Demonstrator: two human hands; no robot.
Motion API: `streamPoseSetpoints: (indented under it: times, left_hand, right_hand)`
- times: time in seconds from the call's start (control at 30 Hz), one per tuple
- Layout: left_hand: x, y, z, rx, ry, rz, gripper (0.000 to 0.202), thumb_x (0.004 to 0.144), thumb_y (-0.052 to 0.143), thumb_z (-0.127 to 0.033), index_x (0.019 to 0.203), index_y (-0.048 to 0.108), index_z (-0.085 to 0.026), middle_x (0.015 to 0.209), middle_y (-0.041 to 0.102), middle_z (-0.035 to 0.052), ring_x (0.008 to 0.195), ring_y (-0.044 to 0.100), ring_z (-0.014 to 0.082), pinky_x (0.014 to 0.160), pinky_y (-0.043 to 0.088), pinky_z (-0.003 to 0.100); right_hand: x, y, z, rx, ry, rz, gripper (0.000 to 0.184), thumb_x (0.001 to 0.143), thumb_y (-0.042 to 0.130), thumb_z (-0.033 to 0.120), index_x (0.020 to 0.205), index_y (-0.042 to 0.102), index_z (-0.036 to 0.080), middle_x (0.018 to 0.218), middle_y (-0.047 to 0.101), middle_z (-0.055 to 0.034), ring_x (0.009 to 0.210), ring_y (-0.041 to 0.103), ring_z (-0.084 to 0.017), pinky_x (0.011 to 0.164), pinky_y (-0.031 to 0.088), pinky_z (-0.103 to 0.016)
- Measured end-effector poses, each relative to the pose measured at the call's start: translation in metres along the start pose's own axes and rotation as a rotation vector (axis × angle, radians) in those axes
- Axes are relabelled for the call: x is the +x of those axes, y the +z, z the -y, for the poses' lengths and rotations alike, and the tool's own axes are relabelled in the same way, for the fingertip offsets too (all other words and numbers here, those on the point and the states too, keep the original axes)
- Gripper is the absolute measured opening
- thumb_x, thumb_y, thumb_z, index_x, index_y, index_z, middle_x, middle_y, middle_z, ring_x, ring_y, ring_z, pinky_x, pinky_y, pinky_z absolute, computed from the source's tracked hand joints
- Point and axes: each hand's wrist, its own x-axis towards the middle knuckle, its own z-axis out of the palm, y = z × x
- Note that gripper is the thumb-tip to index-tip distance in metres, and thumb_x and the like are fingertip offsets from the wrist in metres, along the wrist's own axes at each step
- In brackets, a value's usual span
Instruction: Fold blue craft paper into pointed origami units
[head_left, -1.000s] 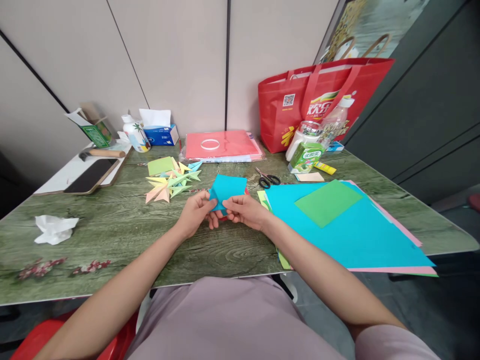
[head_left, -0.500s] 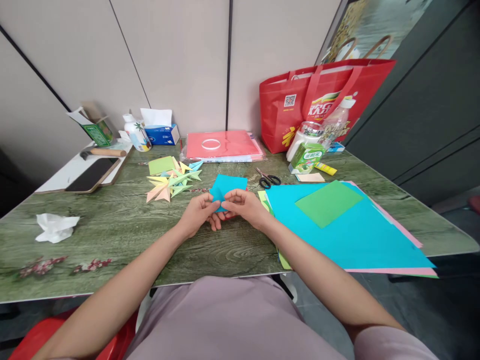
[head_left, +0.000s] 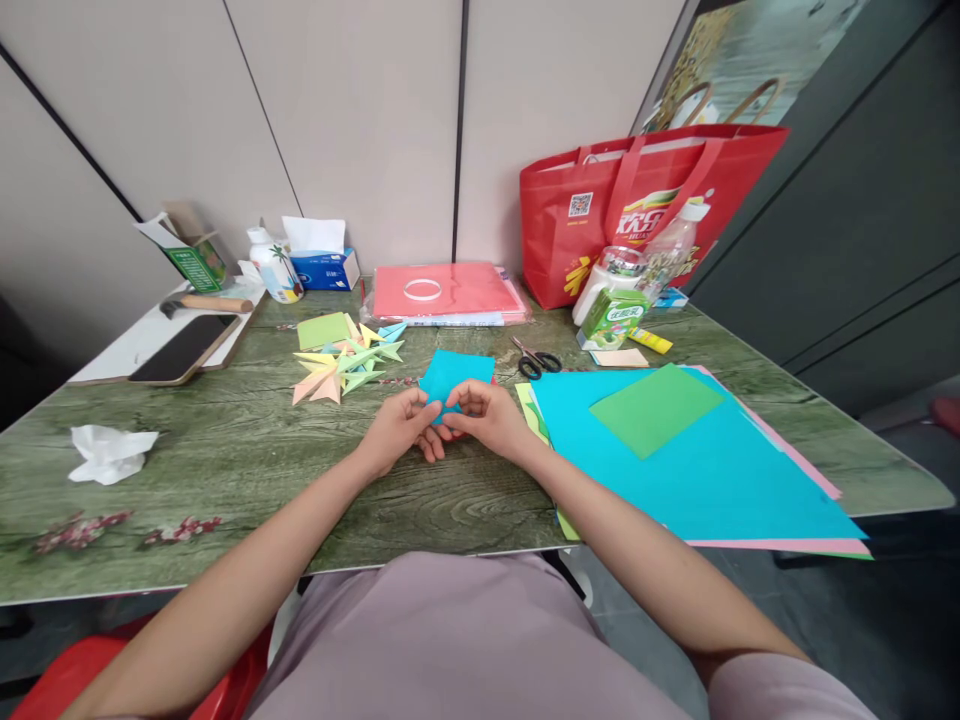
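Note:
My left hand (head_left: 401, 428) and my right hand (head_left: 484, 415) meet at the middle of the green wood-grain table (head_left: 225, 470). Both pinch the near edge of a small blue paper square (head_left: 455, 372), which stands tilted up between them. A bit of red shows under the hands; I cannot make out what it is. A pile of folded paper stars (head_left: 341, 365) in yellow, green, peach and blue lies just left of the paper.
Large blue sheets (head_left: 697, 470) with a green square (head_left: 655, 408) on top lie to the right. Behind are scissors (head_left: 536, 358), a red folder (head_left: 442, 290), a red bag (head_left: 637, 205), jars (head_left: 611, 300), a tissue box (head_left: 322, 262), a phone (head_left: 180, 350) and a crumpled tissue (head_left: 109, 452).
My hands have drawn closer together on the blue paper's near edge, and the fingertips now almost touch. The paper has sunk a little lower.

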Motion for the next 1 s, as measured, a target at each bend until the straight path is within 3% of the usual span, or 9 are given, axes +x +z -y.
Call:
streamPoseSetpoints:
  times: [0.17, 0.4, 0.63, 1.0]
  left_hand:
    - [-0.0011, 0.0004, -0.0018, 0.052, 0.031, 0.04, 0.034, 0.071, 0.065, -0.039, 0.084, 0.043, -0.016, 0.065, 0.066, 0.0026, 0.045, 0.062, 0.0151, 0.04, 0.049, 0.023]
    - [-0.0032, 0.001, -0.0012, 0.036, 0.039, 0.071, 0.035, 0.071, 0.065, -0.04, 0.081, 0.04, -0.017, 0.059, 0.065, 0.002, 0.045, 0.063, 0.0171, 0.041, 0.051, 0.026]
    - [-0.0032, 0.0009, -0.0008, 0.044, 0.041, 0.039, 0.036, 0.07, 0.067, -0.036, 0.083, 0.038, -0.017, 0.058, 0.066, 0.0012, 0.046, 0.064, 0.0172, 0.042, 0.052, 0.026]
    - [-0.002, -0.0002, -0.0022, 0.044, 0.046, 0.024, 0.031, 0.073, 0.064, -0.037, 0.08, 0.042, -0.016, 0.062, 0.068, 0.0037, 0.051, 0.065, 0.0179, 0.048, 0.053, 0.029]
  right_hand:
    - [0.0015, -0.0015, -0.0032, 0.033, 0.019, -0.045, 0.031, 0.061, 0.069, 0.03, 0.075, 0.044, 0.02, 0.058, 0.048, 0.0078, 0.051, 0.048, -0.007, 0.048, 0.04, -0.02]
    - [0.0009, -0.0016, 0.0001, 0.257, 0.248, -0.041, 0.047, 0.051, 0.076, 0.029, 0.084, 0.046, 0.019, 0.057, 0.05, 0.0105, 0.049, 0.051, -0.006, 0.051, 0.046, -0.022]
    - [0.0007, 0.0005, 0.0029, 0.275, 0.255, 0.006, 0.038, 0.056, 0.073, 0.042, 0.073, 0.051, 0.017, 0.06, 0.055, 0.0066, 0.055, 0.055, -0.007, 0.058, 0.05, -0.023]
    - [0.0025, 0.0027, -0.0009, 0.204, 0.18, -0.103, 0.043, 0.054, 0.071, 0.05, 0.063, 0.044, 0.018, 0.054, 0.041, 0.0086, 0.048, 0.046, -0.007, 0.047, 0.048, -0.024]
